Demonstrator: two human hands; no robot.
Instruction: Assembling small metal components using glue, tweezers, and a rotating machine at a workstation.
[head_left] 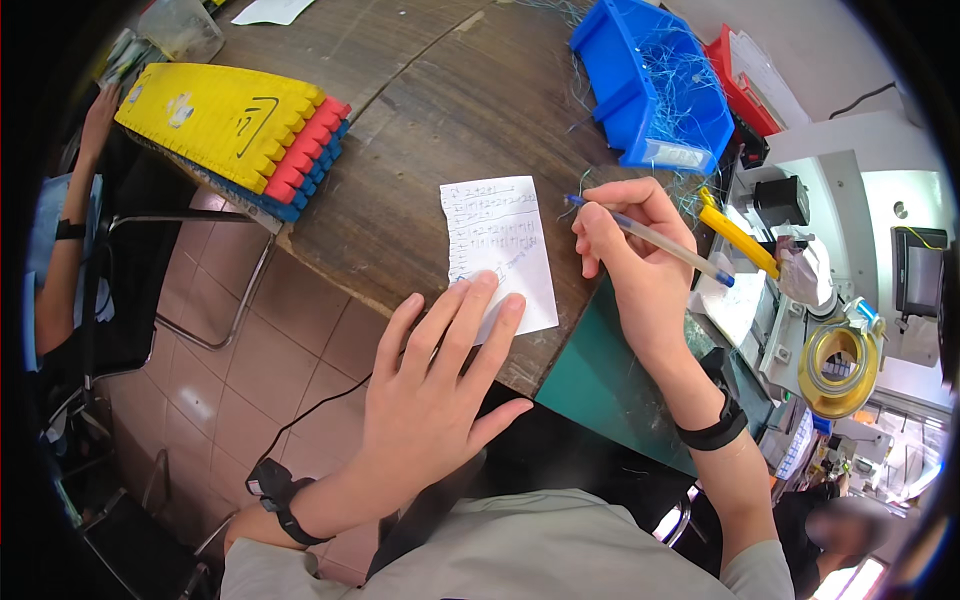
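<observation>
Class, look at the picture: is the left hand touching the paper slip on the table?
Touching. The head view shows the left hand with its fingertips pressed flat on the lower edge of the paper slip.

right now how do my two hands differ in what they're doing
The left hand lies flat, fingers spread, pressing the lower edge of the paper slip; the right hand is curled around a blue pen, raised beside the slip. The left touches paper, the right only the pen. Both wear black wristbands.
</observation>
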